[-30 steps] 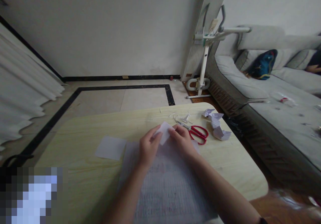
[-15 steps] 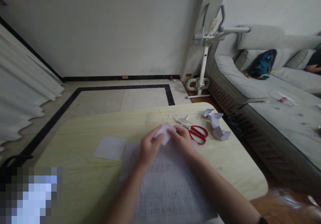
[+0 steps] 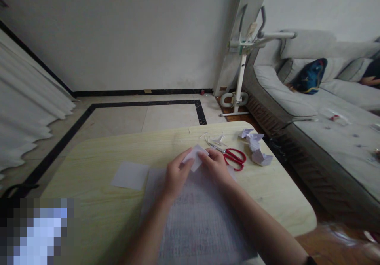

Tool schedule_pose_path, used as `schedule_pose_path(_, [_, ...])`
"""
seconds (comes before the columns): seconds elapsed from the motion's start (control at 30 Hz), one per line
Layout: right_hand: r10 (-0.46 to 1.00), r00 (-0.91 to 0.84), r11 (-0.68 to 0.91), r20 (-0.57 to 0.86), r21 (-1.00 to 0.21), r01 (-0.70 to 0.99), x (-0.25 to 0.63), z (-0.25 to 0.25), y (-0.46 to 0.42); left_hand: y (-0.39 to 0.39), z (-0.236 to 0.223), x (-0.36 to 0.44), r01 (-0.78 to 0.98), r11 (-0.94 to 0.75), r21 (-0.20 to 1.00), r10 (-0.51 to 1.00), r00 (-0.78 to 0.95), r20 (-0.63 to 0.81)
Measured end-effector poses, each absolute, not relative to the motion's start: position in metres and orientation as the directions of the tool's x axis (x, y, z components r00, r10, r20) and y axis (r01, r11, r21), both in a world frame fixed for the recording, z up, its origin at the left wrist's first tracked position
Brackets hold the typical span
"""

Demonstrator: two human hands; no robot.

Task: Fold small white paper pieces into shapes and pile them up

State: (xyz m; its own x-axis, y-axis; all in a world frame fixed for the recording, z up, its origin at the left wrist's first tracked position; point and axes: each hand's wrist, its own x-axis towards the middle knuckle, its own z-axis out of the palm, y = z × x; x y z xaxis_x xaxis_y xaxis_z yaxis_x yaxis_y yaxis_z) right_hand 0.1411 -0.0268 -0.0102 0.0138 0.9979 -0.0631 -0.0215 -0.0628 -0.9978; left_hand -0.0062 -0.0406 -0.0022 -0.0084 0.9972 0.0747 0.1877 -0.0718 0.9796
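Note:
My left hand [image 3: 175,175] and my right hand [image 3: 216,165] both pinch a small folded white paper [image 3: 196,155] just above the light wooden table [image 3: 89,162]. The fingers of both hands are closed on its edges, the left at its left side and the right at its right side. Under my forearms lies a large printed sheet [image 3: 202,221]. Red-handled scissors [image 3: 233,157] lie just right of my right hand.
A loose white paper square [image 3: 130,175] lies left of my hands. Crumpled paper pieces [image 3: 257,148] and thin paper scraps [image 3: 215,139] sit near the table's far right edge. A grey sofa [image 3: 326,114] stands to the right, with a white exercise machine [image 3: 242,59] beyond the table.
My right-hand fingers have slid slightly left along the folded paper. Otherwise both hands stay in place on it.

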Motion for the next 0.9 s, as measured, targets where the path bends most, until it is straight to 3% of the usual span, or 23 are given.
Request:
schedule_pose_path(0.3, [0.997,0.034,-0.063,-0.063,-0.998,-0.006,0.1408,-0.0053,-0.0279,-0.0414,-0.0001,-0.0064,0.196,-0.049,0.979,0.999,-0.004,0.051])
schedule_pose_path(0.63, [0.992,0.093,-0.062,-0.082,-0.978,-0.201,0.1425,-0.0079,-0.0249,-0.0442,-0.0063,-0.0063,0.24,-0.042,0.97,0.994,0.106,0.017])
schedule_pose_path(0.9, [0.995,0.081,-0.039,-0.051,-0.989,-0.141,0.1416,-0.0068,-0.0252,-0.0445,-0.0008,-0.0071,0.238,-0.052,0.97,0.992,0.121,0.023])
